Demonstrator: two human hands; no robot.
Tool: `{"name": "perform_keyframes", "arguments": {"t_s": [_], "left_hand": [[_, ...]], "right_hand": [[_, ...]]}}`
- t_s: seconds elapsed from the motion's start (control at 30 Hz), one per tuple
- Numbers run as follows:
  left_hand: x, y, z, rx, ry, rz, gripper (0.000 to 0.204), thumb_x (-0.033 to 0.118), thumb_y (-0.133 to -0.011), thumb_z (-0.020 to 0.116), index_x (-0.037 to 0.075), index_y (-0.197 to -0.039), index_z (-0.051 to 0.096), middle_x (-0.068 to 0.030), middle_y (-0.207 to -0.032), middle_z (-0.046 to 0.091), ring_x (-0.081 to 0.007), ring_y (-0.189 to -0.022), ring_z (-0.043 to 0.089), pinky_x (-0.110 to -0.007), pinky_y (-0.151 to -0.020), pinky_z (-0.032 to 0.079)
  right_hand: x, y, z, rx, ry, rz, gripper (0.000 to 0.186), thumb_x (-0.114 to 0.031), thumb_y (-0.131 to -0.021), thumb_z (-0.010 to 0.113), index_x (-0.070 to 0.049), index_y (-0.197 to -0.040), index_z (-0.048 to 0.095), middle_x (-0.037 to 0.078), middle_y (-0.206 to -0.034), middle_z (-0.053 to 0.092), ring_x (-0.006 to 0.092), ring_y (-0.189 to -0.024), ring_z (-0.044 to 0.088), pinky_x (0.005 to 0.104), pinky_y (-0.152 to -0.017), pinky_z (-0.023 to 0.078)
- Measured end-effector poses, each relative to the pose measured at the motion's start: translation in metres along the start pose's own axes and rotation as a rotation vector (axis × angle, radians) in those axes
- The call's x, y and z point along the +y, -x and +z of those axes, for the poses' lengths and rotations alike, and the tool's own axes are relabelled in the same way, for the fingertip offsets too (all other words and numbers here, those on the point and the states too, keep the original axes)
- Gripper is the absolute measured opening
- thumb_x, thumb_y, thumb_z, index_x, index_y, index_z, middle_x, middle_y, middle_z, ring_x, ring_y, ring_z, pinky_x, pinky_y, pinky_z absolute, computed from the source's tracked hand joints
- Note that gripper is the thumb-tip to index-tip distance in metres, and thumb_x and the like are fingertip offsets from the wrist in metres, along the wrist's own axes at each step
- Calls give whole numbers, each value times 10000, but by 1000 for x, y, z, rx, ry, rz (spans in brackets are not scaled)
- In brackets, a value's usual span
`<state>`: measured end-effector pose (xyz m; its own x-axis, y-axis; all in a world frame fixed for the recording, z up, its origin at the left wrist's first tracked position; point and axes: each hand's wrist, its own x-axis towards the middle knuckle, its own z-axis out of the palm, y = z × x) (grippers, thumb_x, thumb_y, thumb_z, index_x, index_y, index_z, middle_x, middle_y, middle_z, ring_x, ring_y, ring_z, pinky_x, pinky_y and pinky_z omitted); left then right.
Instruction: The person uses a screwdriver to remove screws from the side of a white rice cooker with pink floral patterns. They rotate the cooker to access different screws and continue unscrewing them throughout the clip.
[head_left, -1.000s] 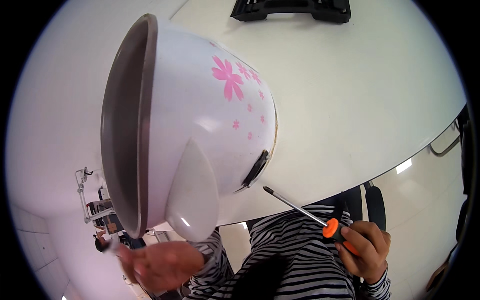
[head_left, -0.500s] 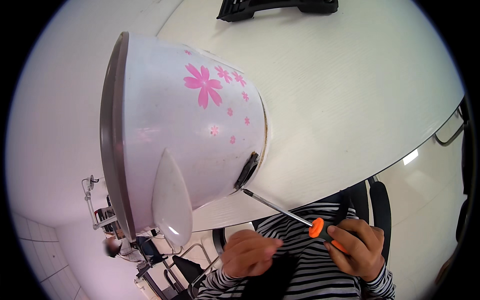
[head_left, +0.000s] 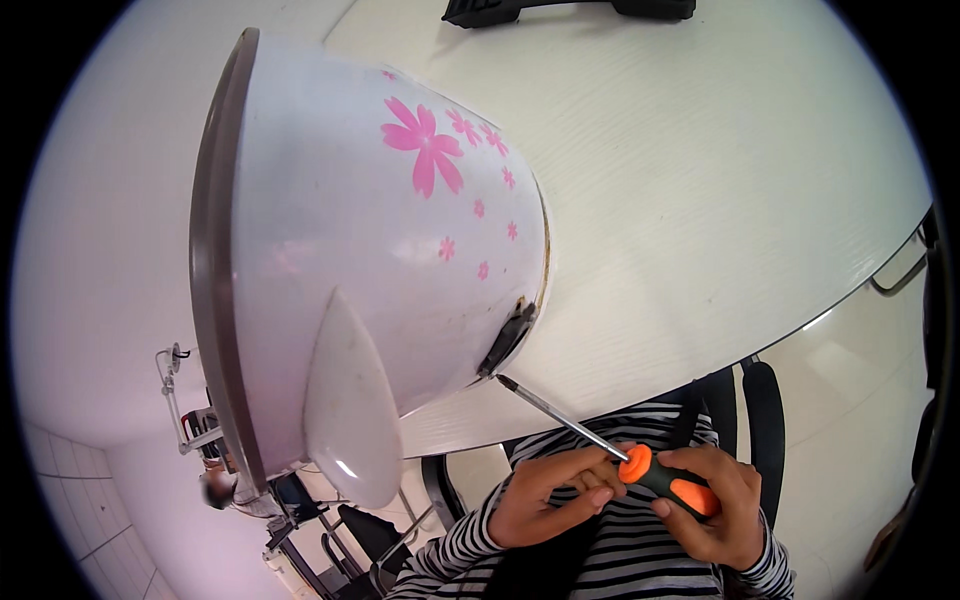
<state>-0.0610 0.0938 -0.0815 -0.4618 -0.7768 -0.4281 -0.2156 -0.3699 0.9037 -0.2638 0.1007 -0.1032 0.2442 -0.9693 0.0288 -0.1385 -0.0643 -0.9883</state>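
Note:
A white appliance body (head_left: 330, 200) with pink flower prints, like a rice cooker, lies on its side on the table, its grey rim to the left. Low on its right end is a black part (head_left: 508, 340). A screwdriver (head_left: 655, 478) with a dark green and orange handle points up-left, its tip against or just beside that black part. My right hand (head_left: 725, 505) is closed round the handle. At the orange collar, the curled fingers of my left hand (head_left: 550, 495) meet the screwdriver, with the thumb lying below.
The white table (head_left: 720, 180) curves away to the right, its edge close to my striped top. A black plastic object (head_left: 570, 10) sits at the far side. Chair parts (head_left: 765, 420) stand by the table, and more furniture (head_left: 310, 540) is at the lower left.
My left hand has moved right and up to the screwdriver's collar. The appliance appears slightly larger and shifted in view, with the tip still at the black part.

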Motion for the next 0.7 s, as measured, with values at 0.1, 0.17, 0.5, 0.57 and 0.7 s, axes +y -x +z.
{"name": "perform_keyframes", "arguments": {"t_s": [0.1,0.17,0.5,0.57,0.7], "left_hand": [[13,-6,2,-12,66,-160,221,51,-824,538,-108,-972,497,-99,-666,607,-171,-771,617,-365,-918,373],[10,-5,1,-14,36,-90,219,67,-824,547,-98,-962,505,-92,-647,605,-192,-828,614,-384,-945,347],[2,-6,-4,-54,0,85,298,18,-817,539,-74,-1092,476,-64,-766,587,-83,-647,542,-271,-797,447],[4,-5,-3,-40,25,51,296,17,-816,538,-75,-1091,477,-65,-765,585,-86,-644,543,-280,-823,440],[1,-7,-4,-34,-11,125,294,21,-815,540,-79,-1084,479,-72,-780,585,-87,-635,543,-303,-869,424]], "right_hand": [[-1,2,1,-14,-24,37,329,-72,-657,692,29,-938,555,129,-773,610,197,-552,587,245,-489,468],[-3,2,1,-7,-26,18,331,-71,-657,691,36,-939,552,132,-779,612,198,-551,587,247,-487,468],[-7,2,-2,-31,24,5,350,-75,-665,687,43,-957,536,139,-810,621,210,-603,610,242,-523,480],[-7,4,-4,-40,22,27,348,-78,-666,688,42,-956,536,142,-813,621,211,-607,613,244,-533,483],[-8,4,-9,-70,-1,84,355,-81,-660,696,39,-952,535,150,-822,623,207,-626,621,247,-554,490]]}}
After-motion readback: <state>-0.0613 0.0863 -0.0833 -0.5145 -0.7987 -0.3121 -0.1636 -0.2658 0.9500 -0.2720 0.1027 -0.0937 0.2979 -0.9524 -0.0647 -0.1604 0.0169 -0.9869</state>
